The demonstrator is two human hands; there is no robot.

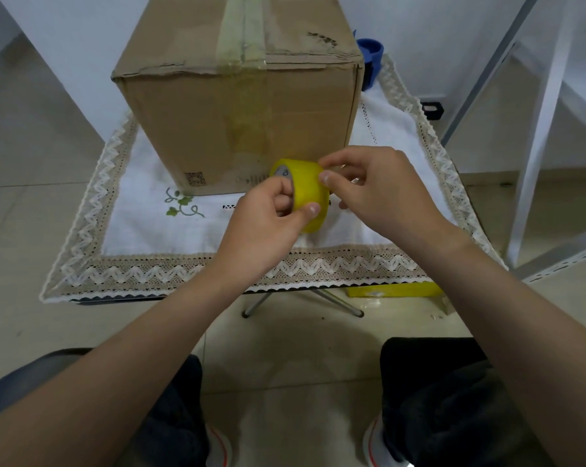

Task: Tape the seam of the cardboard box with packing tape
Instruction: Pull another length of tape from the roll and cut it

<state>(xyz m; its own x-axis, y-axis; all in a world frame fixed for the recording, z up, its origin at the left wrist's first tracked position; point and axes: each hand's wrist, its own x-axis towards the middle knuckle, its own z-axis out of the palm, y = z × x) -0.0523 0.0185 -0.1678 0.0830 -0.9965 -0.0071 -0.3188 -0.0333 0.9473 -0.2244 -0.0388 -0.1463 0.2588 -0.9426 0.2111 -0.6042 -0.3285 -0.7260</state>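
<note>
Tape roll (pixel 306 193) held in left hand (pixel 264 224); right hand (pixel 376 187) apparently pinches it.

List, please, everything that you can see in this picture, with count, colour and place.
box: 1, brown, stands on the cloth
old tape: 1 strip, pale, along the box's top seam
roll: 1, yellow, in front of the box, held in both hands
cloth: 1, white with beige lace border, covers the table
blue thing: 1, blue, behind the box's right corner, mostly hidden
black thing: 1, black, on the floor right of the table
yellow pack: 1, yellow, under the table's near right edge
frame: 1, white, far right
shoes: 2, white with red, bottom edge
left hand: grips the roll, fingers in its core
right hand: pinches the roll's right edge
</note>
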